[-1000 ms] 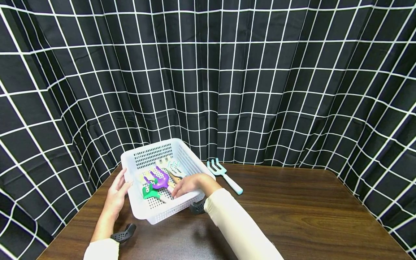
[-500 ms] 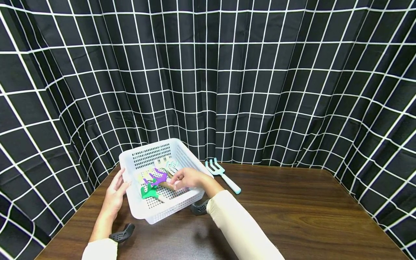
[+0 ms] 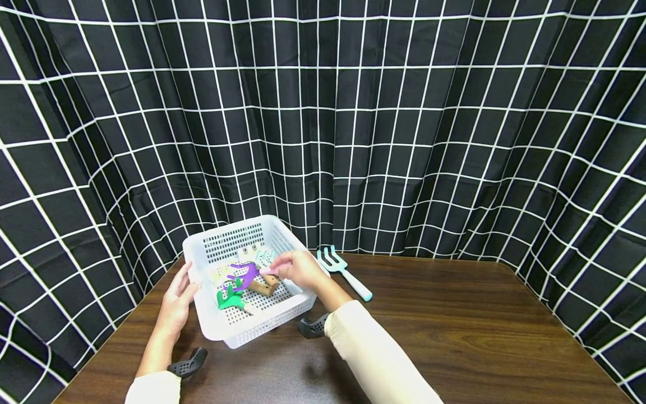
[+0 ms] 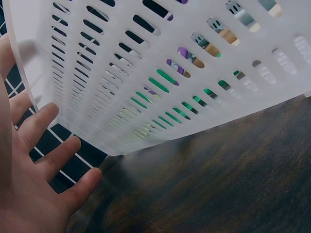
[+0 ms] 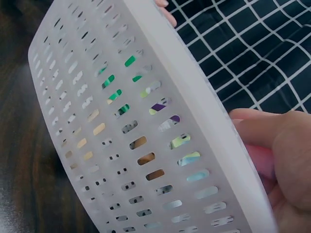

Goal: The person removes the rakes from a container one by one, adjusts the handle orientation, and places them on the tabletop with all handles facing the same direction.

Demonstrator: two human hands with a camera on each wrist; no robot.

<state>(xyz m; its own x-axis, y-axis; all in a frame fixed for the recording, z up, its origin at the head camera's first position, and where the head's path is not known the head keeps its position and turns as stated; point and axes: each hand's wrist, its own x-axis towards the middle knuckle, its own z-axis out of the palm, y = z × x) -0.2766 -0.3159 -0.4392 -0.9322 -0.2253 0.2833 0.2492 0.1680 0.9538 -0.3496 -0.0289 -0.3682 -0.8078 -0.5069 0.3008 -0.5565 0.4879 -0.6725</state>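
A white slotted basket (image 3: 267, 330) stands on the table. Over its inside, my right hand (image 3: 301, 269) pinches the pink handle (image 3: 267, 270) of a small purple hand fork (image 3: 246, 275), tines pointing left. In the right wrist view the basket's rim partly covers that hand (image 5: 286, 150). My left hand (image 3: 175, 306) rests at the basket's left wall, and the left wrist view shows its fingers (image 4: 46, 119) spread against the outside. A green tool (image 3: 230, 300) with a pale handle lies in the basket beside brown wooden handles (image 3: 261, 288) and a pale blue fork (image 3: 264, 257).
To the right of the basket, a larger light blue hand fork (image 3: 357, 284) lies on the brown wooden table (image 3: 454, 314). A black curtain (image 3: 383, 140) with a white grid hangs behind and round the sides. Black wrist bands (image 3: 188, 365) sit on both forearms.
My right hand has risen from the basket's floor, lifting the purple fork by its handle. The wooden handles beneath it now show. My left hand stays at the wall.
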